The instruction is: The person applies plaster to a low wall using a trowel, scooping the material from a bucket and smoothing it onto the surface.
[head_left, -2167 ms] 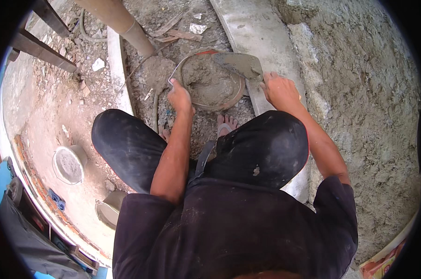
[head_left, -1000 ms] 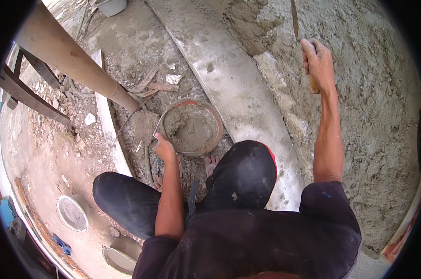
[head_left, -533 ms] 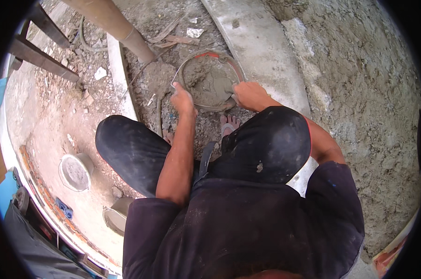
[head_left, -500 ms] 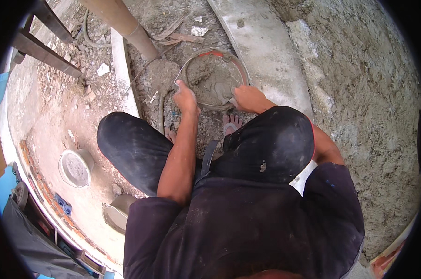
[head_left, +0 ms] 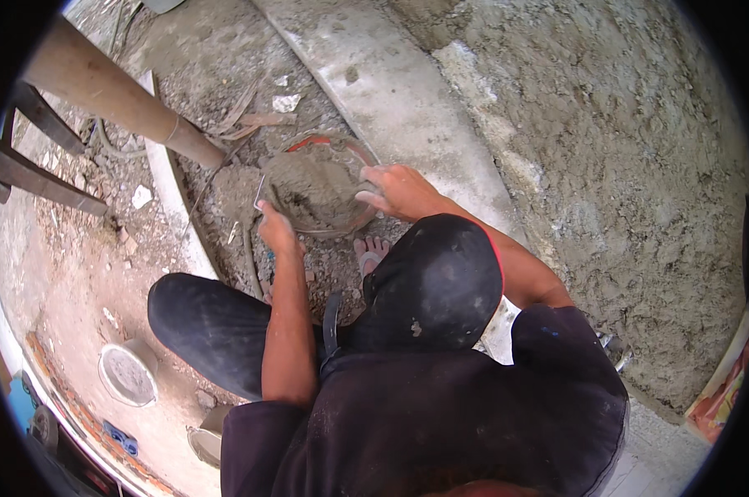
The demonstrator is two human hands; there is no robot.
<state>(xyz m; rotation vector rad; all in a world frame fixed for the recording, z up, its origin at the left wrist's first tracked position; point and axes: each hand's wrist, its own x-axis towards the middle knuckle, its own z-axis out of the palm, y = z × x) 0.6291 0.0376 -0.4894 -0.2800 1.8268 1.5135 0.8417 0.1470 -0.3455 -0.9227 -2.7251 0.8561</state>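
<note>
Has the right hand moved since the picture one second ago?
Yes, leftward: the right hand has crossed the pale concrete strip, from over the rough grey surface to the bucket.

Over at the far left a thick round post (head_left: 113, 93) slants down to the rubble, dark wooden legs (head_left: 53, 184) to its left, a pale curb (head_left: 175, 186) passing behind it; just right of its foot lie a brown wood scrap (head_left: 267, 119) and a white fragment (head_left: 286, 103); near left stand a pale bucket (head_left: 147, 354) and a partly hidden second bucket (head_left: 216, 417), with something small and blue (head_left: 121, 437), perhaps sandals, beside them.
</note>
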